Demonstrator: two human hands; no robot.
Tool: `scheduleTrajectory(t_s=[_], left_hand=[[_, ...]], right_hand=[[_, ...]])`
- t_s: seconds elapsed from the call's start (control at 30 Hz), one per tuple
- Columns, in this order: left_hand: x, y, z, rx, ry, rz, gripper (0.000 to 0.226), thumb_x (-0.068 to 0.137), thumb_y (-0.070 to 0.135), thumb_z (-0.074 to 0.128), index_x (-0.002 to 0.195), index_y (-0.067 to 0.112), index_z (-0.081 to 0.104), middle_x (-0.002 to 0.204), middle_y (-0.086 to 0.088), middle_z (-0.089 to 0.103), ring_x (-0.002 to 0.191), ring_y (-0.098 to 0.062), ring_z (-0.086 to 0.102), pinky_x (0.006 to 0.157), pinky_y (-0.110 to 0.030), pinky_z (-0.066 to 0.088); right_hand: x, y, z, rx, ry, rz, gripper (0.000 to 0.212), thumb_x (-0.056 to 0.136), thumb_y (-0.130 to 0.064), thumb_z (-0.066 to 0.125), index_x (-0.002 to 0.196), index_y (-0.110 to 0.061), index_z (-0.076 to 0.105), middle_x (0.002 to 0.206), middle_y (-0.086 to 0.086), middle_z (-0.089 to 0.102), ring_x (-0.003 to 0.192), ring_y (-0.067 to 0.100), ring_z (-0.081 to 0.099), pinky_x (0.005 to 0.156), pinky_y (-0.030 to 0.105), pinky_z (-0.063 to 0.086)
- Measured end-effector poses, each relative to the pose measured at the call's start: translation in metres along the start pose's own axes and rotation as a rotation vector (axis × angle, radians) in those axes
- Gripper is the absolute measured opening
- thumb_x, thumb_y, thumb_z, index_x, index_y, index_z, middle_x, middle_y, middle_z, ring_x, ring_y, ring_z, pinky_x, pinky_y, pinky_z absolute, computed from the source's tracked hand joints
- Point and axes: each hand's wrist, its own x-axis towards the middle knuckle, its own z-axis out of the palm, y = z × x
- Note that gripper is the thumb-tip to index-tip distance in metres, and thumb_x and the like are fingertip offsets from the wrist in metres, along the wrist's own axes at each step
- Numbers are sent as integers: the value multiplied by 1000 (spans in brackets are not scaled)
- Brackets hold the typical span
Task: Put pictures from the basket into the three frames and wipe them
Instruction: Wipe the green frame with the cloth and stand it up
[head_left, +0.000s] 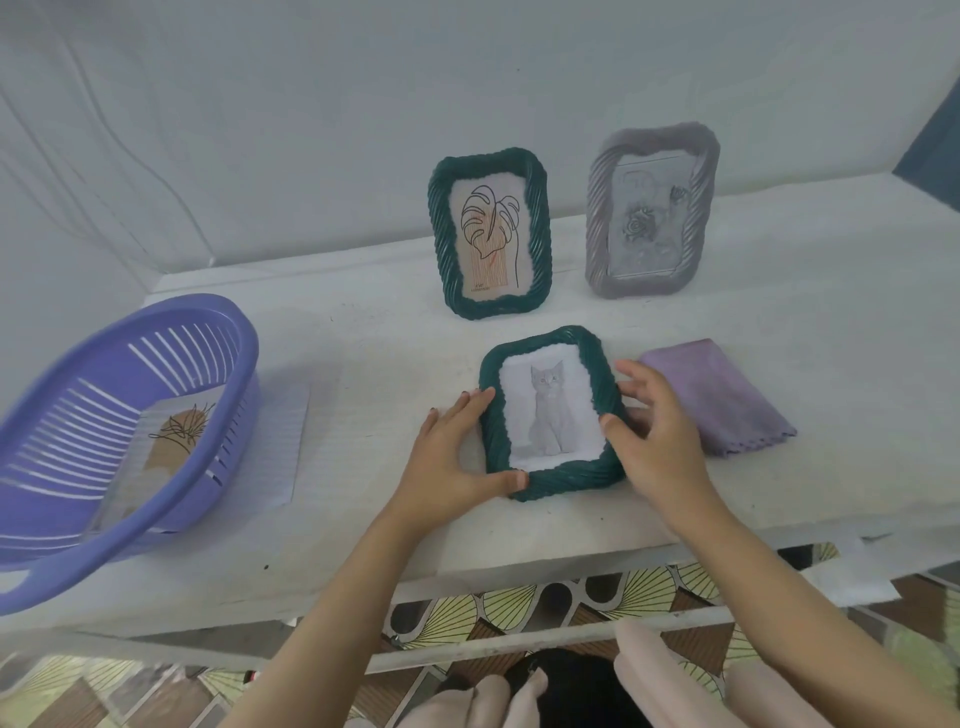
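white table (779, 312): spans the view, its near edge running from 8 to 4 o'clock.
purple slatted basket (52, 540): on the table at 9 o'clock, tilted towards the camera.
grey frame (652, 213): upright at 1 o'clock near the back wall, holding a pale rose picture.
leaf frame (488, 239): dark green and upright at 12 o'clock, just beside the grey frame at its 9 o'clock side, holding a line drawing of a leaf.
cat frame (550, 413): dark green, at the centre of the table, at 6 o'clock from the leaf frame, with a grey kitten picture inside. whether it lies fully flat or is slightly lifted cannot be told.
left hand (449, 462): holds the cat frame at its 8 o'clock corner, fingers fairly straight along the left edge, thumb hooked over the bottom edge.
right hand (657, 441): holds the same frame at 3 o'clock, thumb on the right edge, fingers spread and loosely bent behind it.
purple cloth (722, 397): folded, at 3 o'clock from the cat frame, partly behind the right hand.
white sheet (283, 447): flat on the table, just beside the basket at its 3 o'clock side.
plant picture (171, 441): inside the basket.
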Motion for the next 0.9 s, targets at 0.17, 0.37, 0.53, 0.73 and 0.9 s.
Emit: scheduleTrajectory(t_s=[0.17,0.37,0.53,0.73,0.9], left_hand=[[-8,14,2,-545,46,-108,61,84,19,64,138,28,38,139,16,41,125,4,38,106,-23,34],[-3,15,-16,-742,188,-127,46,92,0,46,121,35,51,125,8,57,115,-10,54,85,-18,45],[2,9,-43,-1009,94,-86,47,88,-11,40,117,23,54,90,-1,68,75,-16,62,66,-27,53],[3,3,-64,-1030,147,27,45,77,-6,50,108,25,56,95,-2,68,83,-16,62,68,-30,54],[1,0,-80,-967,141,78,52,75,-3,52,115,31,49,97,-2,67,80,-18,61,67,-32,53]], right_hand=[[6,-8,1,461,-42,213,52,85,7,50,118,-33,52,111,6,63,97,17,61,70,24,48],[12,-10,2,663,-193,213,56,86,12,45,116,-34,56,102,12,67,90,22,63,78,35,52],[17,-16,8,723,-334,177,60,87,12,40,122,-35,52,97,10,66,88,21,60,72,33,50],[31,-38,17,530,-477,17,64,89,5,39,124,-49,44,92,6,64,81,22,53,70,32,41],[52,-57,30,501,-549,-57,52,96,-22,41,127,-62,28,118,-16,62,96,10,62,79,30,46]])
